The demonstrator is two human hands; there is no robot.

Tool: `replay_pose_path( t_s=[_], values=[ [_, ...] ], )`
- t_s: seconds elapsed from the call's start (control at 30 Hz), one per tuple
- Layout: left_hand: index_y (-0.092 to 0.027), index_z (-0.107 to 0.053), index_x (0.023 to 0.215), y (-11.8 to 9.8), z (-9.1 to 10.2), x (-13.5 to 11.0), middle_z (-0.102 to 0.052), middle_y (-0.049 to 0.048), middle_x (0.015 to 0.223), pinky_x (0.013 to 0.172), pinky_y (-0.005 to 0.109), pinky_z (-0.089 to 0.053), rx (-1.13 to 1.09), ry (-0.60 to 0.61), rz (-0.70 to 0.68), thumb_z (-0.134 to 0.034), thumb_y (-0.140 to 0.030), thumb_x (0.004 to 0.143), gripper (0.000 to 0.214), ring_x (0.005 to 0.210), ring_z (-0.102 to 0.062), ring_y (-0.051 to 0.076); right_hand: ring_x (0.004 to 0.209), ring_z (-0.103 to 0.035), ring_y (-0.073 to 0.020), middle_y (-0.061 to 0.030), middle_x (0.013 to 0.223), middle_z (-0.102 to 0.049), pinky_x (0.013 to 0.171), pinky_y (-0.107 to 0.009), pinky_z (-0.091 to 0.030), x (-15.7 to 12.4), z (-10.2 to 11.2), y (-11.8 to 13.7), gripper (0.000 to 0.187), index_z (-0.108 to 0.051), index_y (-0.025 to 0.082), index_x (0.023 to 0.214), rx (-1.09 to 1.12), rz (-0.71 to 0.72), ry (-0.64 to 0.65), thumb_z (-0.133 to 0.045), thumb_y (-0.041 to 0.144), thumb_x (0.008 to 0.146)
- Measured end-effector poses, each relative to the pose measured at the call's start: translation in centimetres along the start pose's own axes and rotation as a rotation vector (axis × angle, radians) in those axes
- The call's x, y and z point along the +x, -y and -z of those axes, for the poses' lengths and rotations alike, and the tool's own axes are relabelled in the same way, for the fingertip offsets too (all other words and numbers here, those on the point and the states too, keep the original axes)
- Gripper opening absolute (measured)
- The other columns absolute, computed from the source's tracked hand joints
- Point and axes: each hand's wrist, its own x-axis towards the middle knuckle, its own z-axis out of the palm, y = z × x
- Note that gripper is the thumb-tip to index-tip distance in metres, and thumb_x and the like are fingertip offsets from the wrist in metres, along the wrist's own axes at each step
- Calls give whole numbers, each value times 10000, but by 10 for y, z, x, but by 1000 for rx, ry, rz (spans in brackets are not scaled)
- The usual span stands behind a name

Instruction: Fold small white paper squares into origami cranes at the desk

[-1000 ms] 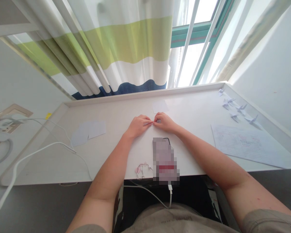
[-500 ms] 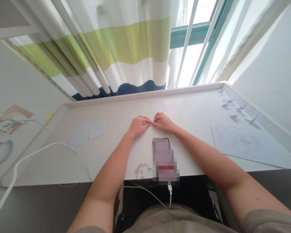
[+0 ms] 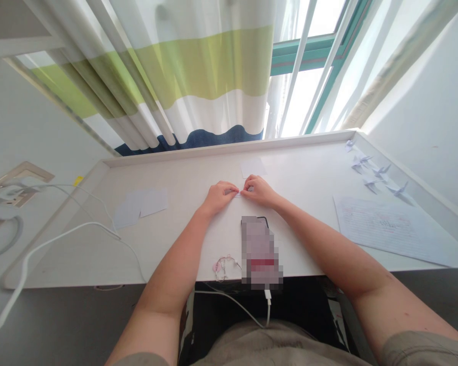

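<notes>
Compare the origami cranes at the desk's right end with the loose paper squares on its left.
The origami cranes are folded into three-dimensional shapes, while the paper squares lie flat. The cranes form a loose cluster near the far right edge; the squares sit as a side-by-side pair at the left. The cranes show pointed wings and tails; the squares have plain straight edges. Both are pale paper resting on the white desk.

The paper (image 3: 237,193) pinched between the left hand (image 3: 217,199) and right hand (image 3: 258,191) is nearly hidden by them, the block (image 3: 261,252) near the desk's edge is blurred to squares (only a red band stands out), and the writing on the sheet (image 3: 385,231) and the pink tangle (image 3: 224,267) are too small to make out.
</notes>
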Motion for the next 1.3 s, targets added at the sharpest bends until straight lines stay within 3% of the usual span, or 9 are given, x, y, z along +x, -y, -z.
replay_pose_path(
  t_s=[0.33, 0.77, 1.07, 1.3],
  values=[
    [-291, -827, 935, -9, 8, 1, -815, 3, 1121, 1092, 402, -530, 185, 70, -96, -664, -198, 940, 188, 1137, -711, 231, 993, -651, -242, -78, 976, -691, 965, -373, -507, 3, 2, 5, 164, -701, 208, 658, -11, -44, 24, -710, 180, 819],
    [-305, -837, 860, -9, 6, 3, -820, 4, 1073, 1107, 422, -519, 112, 55, -38, -705, -252, 911, 151, 1122, -714, 242, 964, -668, -236, -84, 1001, -687, 913, -366, -524, 4, 4, 7, 155, -726, 204, 672, 16, -72, 48, -728, 203, 827],
    [-309, -845, 844, -14, 6, 2, -822, 5, 1045, 1090, 437, -526, 146, 42, 2, -732, -252, 892, 135, 1093, -722, 258, 1194, -573, -320, -112, 1123, -602, 1111, -481, -450, 5, 1, 5, 162, -717, 212, 639, -14, -136, 9, -780, 246, 784],
    [-317, -834, 833, -13, 6, 3, -828, -10, 1057, 1112, 448, -501, 177, 55, -12, -718, -266, 911, 148, 1139, -703, 250, 1221, -548, -340, -108, 1163, -583, 1105, -510, -444, 5, 4, 0, 164, -746, 210, 877, -53, -207, -24, -825, 260, 743]
  ],
)
